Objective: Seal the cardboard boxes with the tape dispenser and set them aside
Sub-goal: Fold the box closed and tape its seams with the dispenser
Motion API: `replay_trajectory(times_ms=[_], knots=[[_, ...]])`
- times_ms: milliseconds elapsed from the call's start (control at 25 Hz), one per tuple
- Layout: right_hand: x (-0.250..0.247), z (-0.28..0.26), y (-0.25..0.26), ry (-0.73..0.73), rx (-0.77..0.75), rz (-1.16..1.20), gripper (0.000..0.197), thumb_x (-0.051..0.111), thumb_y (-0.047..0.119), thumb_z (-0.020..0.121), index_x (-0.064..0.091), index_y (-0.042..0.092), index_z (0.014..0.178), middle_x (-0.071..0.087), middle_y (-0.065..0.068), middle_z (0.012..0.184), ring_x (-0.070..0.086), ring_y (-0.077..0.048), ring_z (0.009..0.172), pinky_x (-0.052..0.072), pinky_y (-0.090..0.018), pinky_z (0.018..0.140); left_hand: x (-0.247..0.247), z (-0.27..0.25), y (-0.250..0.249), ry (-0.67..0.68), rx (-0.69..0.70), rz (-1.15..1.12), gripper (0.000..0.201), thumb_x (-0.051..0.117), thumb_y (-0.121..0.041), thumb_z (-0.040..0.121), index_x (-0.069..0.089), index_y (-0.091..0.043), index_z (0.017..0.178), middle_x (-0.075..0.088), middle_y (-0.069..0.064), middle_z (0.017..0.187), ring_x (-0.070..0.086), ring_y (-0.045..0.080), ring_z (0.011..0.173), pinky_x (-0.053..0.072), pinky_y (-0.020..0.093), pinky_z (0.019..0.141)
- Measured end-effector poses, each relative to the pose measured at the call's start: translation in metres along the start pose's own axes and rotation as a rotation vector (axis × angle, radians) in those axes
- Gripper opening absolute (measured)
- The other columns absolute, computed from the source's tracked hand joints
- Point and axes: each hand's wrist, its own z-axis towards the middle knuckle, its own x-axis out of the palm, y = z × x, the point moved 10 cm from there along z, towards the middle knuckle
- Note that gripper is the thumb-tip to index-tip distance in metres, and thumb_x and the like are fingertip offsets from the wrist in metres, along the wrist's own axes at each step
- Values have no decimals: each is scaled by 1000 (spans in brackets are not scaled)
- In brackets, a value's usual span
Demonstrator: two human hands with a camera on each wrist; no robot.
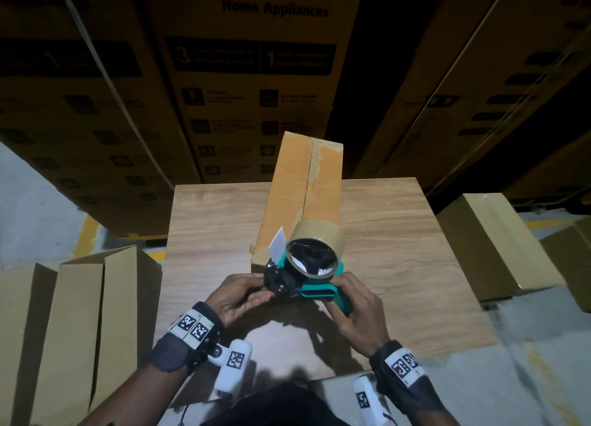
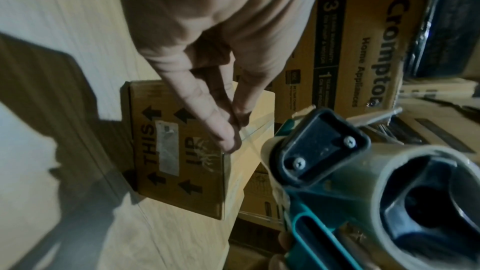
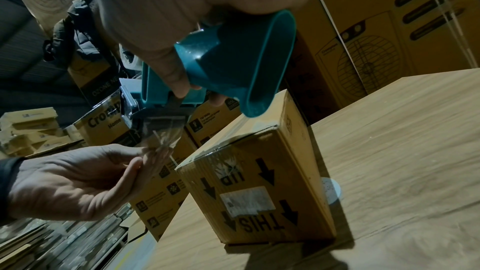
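Hands first, nearest the body, both raised over the near edge of the wooden bench. Right hand wraps its fingers round the teal handle of the tape dispenser, a teal frame with a black roller head at its left end and a roll of brown tape on the hub, a white tab sticking up beside the roll. Left hand is at the black head; in the right wrist view its thumb and fingertips pinch the free, crinkled clear end of tape hanging from the roller. Dispenser is held in the air, just above and in front of the near end of the cardboard box.

Box is long and narrow, brown, lying lengthwise from near to far along the middle of the bench, reaching its far edge. Top flaps meet in a centre seam; near end face is printed with arrows and "THIS ... UP" plus a pale label.

More plain cartons stand beside the bench's left edge, another carton off its right edge. Stacked printed "Home Appliances" cartons rise beyond the far edge.
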Motion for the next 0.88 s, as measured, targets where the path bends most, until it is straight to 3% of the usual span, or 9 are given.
replay_trajectory(times_ms=[80,160,280,360,480,560,640,680,880], knots=[[3,5,-2,33,21,-14,38,77,9,83,64,21,116,65,12,110,62,-5,90,47,-11,72,-5,2,-5,-46,69,59,18,59,6,95,76,12,91,71,35,88,73,24,56,59,27,56],[9,13,-4,80,33,-17,36,76,11,84,61,24,114,64,14,109,59,-2,88,40,-6,71,-9,3,-13,-90,146,97,11,64,8,91,74,13,90,71,31,82,71,22,54,59,22,49],[20,30,0,156,2,-4,33,75,7,84,60,23,109,60,17,106,52,5,86,37,0,70,-19,5,-27,-139,264,160,21,69,7,86,75,6,66,60,24,82,56,24,59,49,20,43],[27,40,-3,207,4,22,32,74,5,86,60,23,109,57,21,109,53,5,89,40,0,73,-25,8,-33,-160,305,160,23,71,7,83,75,2,60,59,25,85,51,23,67,48,19,45],[31,49,-8,257,20,41,38,71,2,87,57,30,108,55,24,112,58,1,99,49,-11,80,-25,12,-40,-151,334,162,33,65,12,86,74,0,57,65,22,71,58,24,63,53,20,51],[22,52,-12,246,16,9,44,70,-1,84,54,34,105,54,25,111,59,-5,98,54,-25,78,-30,11,-46,-149,343,120,27,66,12,88,75,3,64,68,23,71,64,24,59,58,22,57],[5,52,-23,226,21,-30,43,72,-2,82,56,31,105,56,24,110,60,-9,96,56,-36,75,-45,10,-55,-173,348,48,5,70,9,87,74,11,84,73,25,80,73,24,64,62,23,64],[-1,52,-28,232,20,-45,42,74,-1,82,57,30,106,57,23,111,60,-9,98,56,-39,75,-54,11,-59,-183,358,44,8,72,7,87,72,13,93,74,26,84,75,23,68,63,23,66],[-1,54,-25,218,-1,-98,55,76,1,82,47,45,99,54,26,106,58,-9,92,52,-36,70,-64,19,-64,-198,385,96,20,76,0,86,71,10,104,75,26,91,76,21,71,61,21,65]])
